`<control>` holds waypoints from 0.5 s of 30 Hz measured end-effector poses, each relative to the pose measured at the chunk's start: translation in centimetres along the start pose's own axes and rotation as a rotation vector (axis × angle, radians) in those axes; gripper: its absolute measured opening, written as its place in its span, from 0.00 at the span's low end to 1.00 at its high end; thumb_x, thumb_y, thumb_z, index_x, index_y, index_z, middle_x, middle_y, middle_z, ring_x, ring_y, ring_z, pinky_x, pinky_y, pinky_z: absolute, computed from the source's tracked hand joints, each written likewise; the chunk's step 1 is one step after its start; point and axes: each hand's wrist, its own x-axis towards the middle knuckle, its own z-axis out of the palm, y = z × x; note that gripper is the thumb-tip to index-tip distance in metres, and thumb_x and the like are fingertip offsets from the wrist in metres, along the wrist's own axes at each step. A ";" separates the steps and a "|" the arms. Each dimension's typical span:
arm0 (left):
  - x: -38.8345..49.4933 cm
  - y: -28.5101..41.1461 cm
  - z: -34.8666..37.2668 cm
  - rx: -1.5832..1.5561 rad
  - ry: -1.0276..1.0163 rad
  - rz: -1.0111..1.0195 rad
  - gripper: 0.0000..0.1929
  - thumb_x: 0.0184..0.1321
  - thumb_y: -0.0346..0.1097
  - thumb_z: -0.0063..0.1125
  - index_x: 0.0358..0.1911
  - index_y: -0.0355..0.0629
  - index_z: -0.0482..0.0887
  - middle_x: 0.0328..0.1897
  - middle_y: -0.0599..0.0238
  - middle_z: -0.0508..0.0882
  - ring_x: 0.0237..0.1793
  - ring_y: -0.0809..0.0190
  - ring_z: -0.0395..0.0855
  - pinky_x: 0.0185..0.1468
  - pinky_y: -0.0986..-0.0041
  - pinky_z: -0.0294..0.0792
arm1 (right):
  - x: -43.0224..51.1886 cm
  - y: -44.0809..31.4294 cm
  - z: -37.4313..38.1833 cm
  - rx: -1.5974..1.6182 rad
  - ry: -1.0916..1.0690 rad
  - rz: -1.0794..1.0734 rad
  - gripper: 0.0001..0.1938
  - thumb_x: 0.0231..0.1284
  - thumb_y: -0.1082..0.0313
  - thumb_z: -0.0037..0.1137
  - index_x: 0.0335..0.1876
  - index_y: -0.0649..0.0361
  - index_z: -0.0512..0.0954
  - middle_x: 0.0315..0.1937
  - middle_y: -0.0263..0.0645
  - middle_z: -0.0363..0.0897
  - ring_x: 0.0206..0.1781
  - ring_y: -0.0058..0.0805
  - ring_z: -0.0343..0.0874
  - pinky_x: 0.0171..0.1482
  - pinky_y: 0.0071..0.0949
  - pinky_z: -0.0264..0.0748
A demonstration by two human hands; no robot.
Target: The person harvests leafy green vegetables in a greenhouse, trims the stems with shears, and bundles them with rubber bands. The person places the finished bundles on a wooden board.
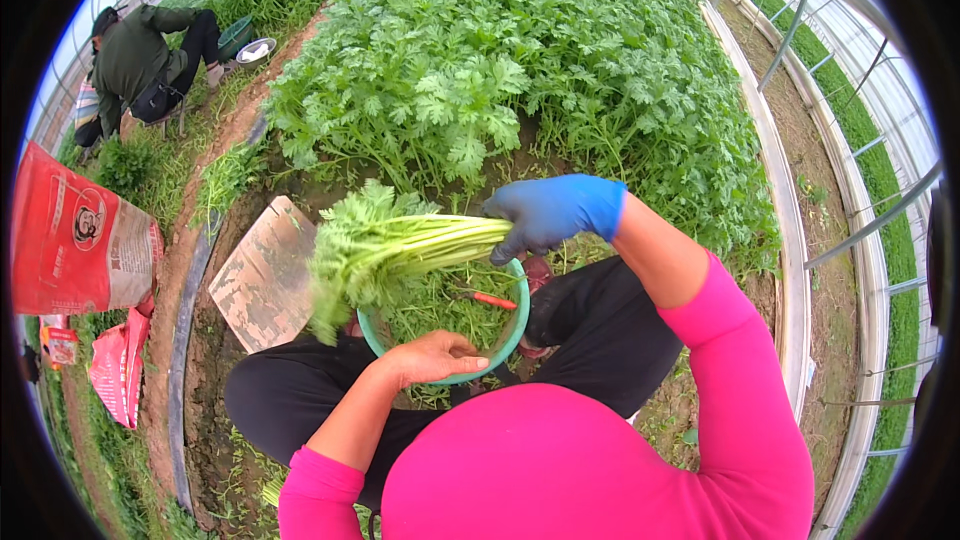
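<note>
My right hand, in a blue and grey work glove, grips a bunch of leafy greens by the stem ends. The leaves point left and are blurred at their tips. Below the bunch stands a green plastic basin between my legs, with loose green trimmings inside. A tool with an orange-red handle lies on the trimmings; its working end is hard to make out. My bare left hand is at the basin's near rim, thumb apart from the partly hidden fingers, with nothing visible in it.
A dense bed of leafy plants grows ahead. A worn flat board lies left of the basin, beside a dark hose. Farther left are a red printed sack and a seated co-worker. Greenhouse hoops line the right.
</note>
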 end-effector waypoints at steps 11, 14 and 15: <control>-3.1 4.7 -5.7 0.639 0.699 0.666 0.51 0.42 0.39 0.79 0.72 0.42 0.61 0.74 0.46 0.63 0.74 0.51 0.61 0.76 0.61 0.54 | 7.4 -2.6 1.6 -0.535 -0.261 0.126 0.15 0.55 0.66 0.61 0.46 0.61 0.77 0.27 0.36 0.80 0.24 0.27 0.76 0.26 0.29 0.74; -0.9 5.2 -6.7 0.150 0.516 0.619 0.51 0.41 0.36 0.80 0.72 0.41 0.61 0.73 0.51 0.66 0.71 0.53 0.64 0.73 0.64 0.58 | 8.4 -6.0 1.9 -0.611 -0.313 0.068 0.17 0.53 0.67 0.60 0.51 0.58 0.78 0.27 0.39 0.82 0.27 0.30 0.81 0.30 0.31 0.77; -0.6 5.2 -7.0 0.007 0.460 0.620 0.50 0.42 0.35 0.80 0.71 0.41 0.61 0.71 0.53 0.70 0.68 0.54 0.69 0.70 0.65 0.62 | 8.4 -6.9 1.9 -0.641 -0.311 0.024 0.18 0.53 0.68 0.60 0.51 0.58 0.78 0.27 0.40 0.83 0.27 0.31 0.82 0.31 0.32 0.77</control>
